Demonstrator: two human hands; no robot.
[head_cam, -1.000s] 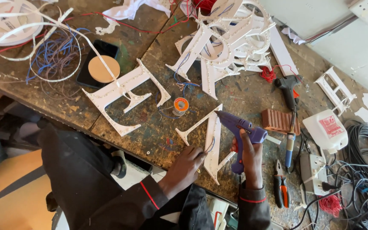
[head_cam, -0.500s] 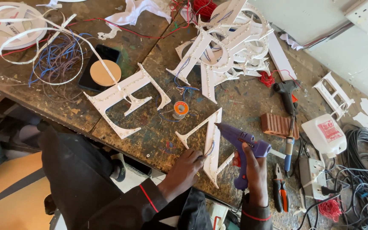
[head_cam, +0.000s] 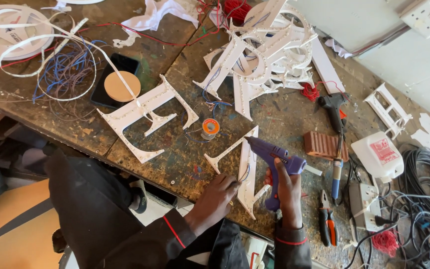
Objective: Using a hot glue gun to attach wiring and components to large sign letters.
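My right hand [head_cam: 285, 192] grips a purple glue gun [head_cam: 272, 157], its nozzle pointing left over a white letter-shaped piece [head_cam: 247, 172] lying on the workbench [head_cam: 175, 164]. My left hand [head_cam: 217, 197] rests on the lower left edge of that piece, pressing near a thin blue wire. A larger white letter with small lights [head_cam: 143, 117] lies to the left. A small spool of solder [head_cam: 210, 128] stands between the two letters.
A heap of white letters [head_cam: 265, 55] fills the back of the bench. At right lie a black glue gun [head_cam: 334, 109], a soldering iron [head_cam: 337, 172], pliers [head_cam: 327, 224], a brown block [head_cam: 324, 145], a white container [head_cam: 376, 154] and coiled cables [head_cam: 424, 179]. Strip and blue wires [head_cam: 65, 69] at left.
The glue gun has shifted slightly down and toward the white letter piece. My left hand stays on the piece's edge.
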